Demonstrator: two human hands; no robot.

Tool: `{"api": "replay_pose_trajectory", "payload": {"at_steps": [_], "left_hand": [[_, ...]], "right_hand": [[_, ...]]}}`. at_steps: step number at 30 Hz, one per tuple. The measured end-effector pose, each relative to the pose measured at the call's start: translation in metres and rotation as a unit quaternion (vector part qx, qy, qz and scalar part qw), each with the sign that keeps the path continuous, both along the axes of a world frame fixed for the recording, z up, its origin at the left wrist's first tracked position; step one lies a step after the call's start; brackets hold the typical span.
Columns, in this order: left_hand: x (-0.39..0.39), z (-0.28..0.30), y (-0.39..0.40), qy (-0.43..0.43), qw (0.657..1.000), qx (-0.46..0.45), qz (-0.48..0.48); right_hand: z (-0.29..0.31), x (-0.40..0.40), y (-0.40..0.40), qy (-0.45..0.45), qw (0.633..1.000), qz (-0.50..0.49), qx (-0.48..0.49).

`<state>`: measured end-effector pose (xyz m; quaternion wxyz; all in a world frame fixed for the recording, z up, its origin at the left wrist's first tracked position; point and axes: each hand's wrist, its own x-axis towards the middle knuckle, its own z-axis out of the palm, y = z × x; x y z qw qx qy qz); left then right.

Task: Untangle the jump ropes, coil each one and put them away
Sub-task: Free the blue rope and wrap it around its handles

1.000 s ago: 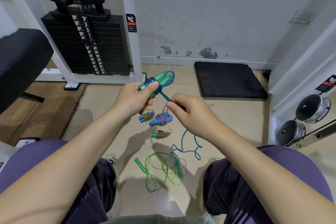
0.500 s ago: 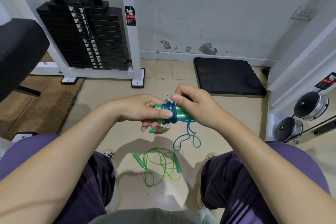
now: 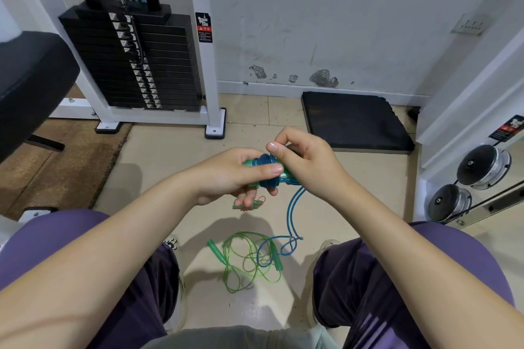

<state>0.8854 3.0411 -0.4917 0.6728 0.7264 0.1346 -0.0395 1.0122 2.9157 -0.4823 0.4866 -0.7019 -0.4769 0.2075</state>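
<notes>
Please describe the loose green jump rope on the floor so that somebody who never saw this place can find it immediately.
Look at the beige tiled floor in front of the black weight stack, then down between the seated person's knees. There lies the green jump rope, a loose tangle of translucent cord with two green handles. Unlike the blue rope, which both hands are winding, nobody touches it, though a blue loop crosses it.

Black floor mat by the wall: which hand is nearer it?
Right. The right hand is just short of the black mat; the left hand is farther left.
</notes>
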Motion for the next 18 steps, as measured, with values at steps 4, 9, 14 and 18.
{"api": "replay_pose_trajectory", "payload": {"at_steps": [4,9,14,18], "left_hand": [[-0.001,-0.001,0.003,-0.045,0.998,0.038,0.006],[-0.001,-0.002,0.005,-0.042,0.996,0.081,0.019],[0.0,-0.004,0.005,-0.065,0.996,0.047,0.041],[0.002,-0.004,0.014,-0.098,0.989,-0.014,0.11]], "right_hand": [[-0.003,0.003,-0.001,0.051,0.999,0.004,-0.014],[-0.006,0.009,0.0,0.118,0.993,0.023,-0.006],[-0.004,0.01,0.0,0.158,0.987,0.007,0.005],[-0.001,0.014,-0.003,0.321,0.945,0.062,-0.001]]}}
